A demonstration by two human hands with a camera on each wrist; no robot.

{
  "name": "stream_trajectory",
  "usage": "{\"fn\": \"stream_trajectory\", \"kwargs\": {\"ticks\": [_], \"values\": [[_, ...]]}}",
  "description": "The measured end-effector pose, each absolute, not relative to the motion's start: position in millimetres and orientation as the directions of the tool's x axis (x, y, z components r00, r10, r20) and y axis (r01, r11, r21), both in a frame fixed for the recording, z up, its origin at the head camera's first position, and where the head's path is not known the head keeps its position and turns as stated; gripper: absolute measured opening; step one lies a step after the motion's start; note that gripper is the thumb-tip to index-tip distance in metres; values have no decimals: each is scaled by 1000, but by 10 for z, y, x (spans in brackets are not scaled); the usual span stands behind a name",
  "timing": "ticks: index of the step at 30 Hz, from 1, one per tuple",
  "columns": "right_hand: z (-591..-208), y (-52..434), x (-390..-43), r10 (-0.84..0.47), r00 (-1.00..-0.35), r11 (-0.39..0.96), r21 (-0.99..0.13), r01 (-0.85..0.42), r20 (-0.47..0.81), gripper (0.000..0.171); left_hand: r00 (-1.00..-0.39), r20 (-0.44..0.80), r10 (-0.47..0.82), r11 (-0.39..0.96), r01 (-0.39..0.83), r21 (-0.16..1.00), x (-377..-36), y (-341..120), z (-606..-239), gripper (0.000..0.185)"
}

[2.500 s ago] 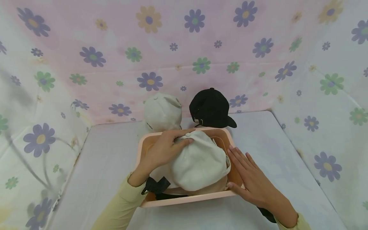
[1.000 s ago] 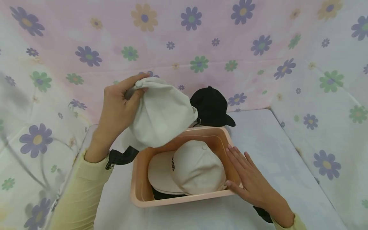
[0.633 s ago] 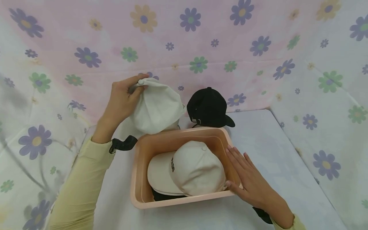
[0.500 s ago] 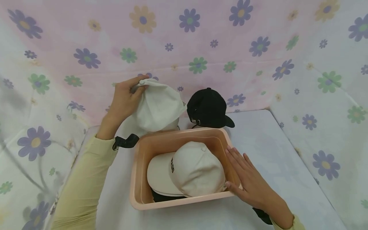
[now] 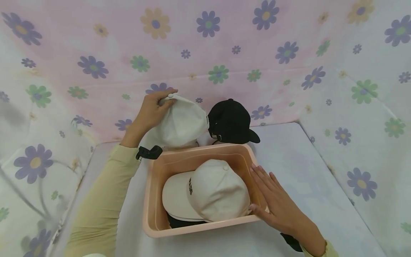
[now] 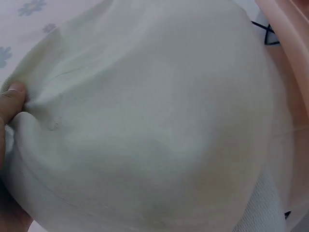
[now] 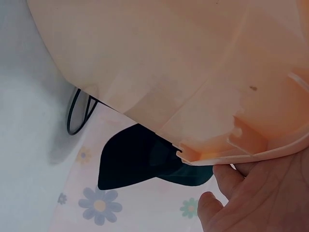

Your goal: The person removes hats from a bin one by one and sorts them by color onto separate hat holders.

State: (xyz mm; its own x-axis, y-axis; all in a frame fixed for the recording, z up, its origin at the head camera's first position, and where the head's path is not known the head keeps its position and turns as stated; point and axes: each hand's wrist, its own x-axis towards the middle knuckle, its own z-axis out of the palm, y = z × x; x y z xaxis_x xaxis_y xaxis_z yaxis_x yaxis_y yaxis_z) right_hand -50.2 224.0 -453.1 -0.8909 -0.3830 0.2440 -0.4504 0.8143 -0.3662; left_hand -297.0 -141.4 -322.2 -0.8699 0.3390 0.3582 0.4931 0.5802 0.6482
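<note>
One white cap point(image 5: 181, 123) in left hand point(image 5: 151, 110) grip; right hand point(image 5: 276, 203) flat against basin point(image 5: 154, 200).

Soft, even light; wrist views blurred, head view edge-warped.

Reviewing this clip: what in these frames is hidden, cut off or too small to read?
- Head view: the dark thing in the pink tub lies mostly under the cream cap.
- Head view: the lettering on that cap is too small to read.
- Head view: whatever sits beneath the white cap held by the left hand is covered by it.
- Right wrist view: the tub's wall hides most of the black cap; the right hand is cut by the edge.
</note>
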Motion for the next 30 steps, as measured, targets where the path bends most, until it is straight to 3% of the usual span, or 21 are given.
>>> {"fn": "stream_trajectory", "kwargs": {"ticks": [15, 23, 30], "values": [[-4525, 2232, -517, -399, -880, 803, -366, -471, 258, 89, -885, 181, 430, 585, 426, 690, -3077, -1483, -3505, 50], [-4545, 2231, -525, -405, -875, 800, -361, -479, 264, 88, -867, 1, 498, 603, 347, 718, -3093, -1567, -3549, 80], [-4543, 2241, -529, -405, -871, 797, -361, -485, 277, 88, -878, -54, 475, 635, 300, 712, -3084, -1604, -3579, 105]]}}
